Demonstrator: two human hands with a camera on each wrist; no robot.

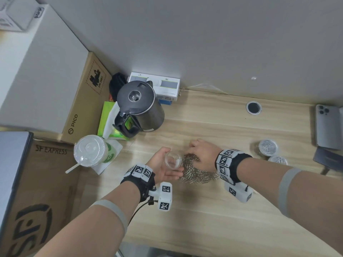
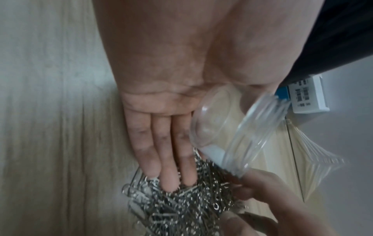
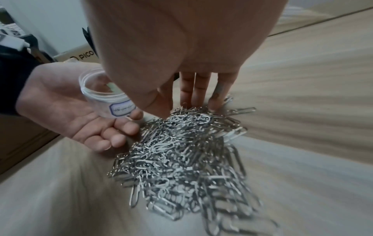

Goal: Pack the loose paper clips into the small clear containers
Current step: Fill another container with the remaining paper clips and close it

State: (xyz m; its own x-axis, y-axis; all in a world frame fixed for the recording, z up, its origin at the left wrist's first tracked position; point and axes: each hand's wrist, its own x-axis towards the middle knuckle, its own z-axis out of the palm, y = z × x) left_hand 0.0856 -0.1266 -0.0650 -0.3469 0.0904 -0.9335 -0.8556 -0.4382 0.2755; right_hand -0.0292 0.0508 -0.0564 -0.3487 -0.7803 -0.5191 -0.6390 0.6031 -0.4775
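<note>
A heap of silver paper clips point(image 1: 199, 175) lies on the wooden desk point(image 1: 204, 219) between my hands. My left hand point(image 1: 173, 165) lies palm up at the heap's left edge and holds a small clear container point(image 1: 173, 160), empty and tilted toward the clips, between thumb and forefinger. Its other fingers point(image 2: 161, 156) stretch straight out onto the clips point(image 2: 181, 207). The right hand point(image 1: 196, 153) reaches down from above, its fingertips point(image 3: 187, 99) and thumb touching the far edge of the pile point(image 3: 181, 151), spread apart with nothing pinched. The jar point(image 3: 102, 95) carries a small white label.
Two clear containers point(image 1: 268, 147) point(image 1: 277, 160) holding clips stand at the right, near a phone point(image 1: 327, 125). A black kettle point(image 1: 141, 106), a lidded cup point(image 1: 91, 151) and cardboard boxes point(image 1: 46, 182) crowd the left. A cable hole point(image 1: 253, 107) sits at the back.
</note>
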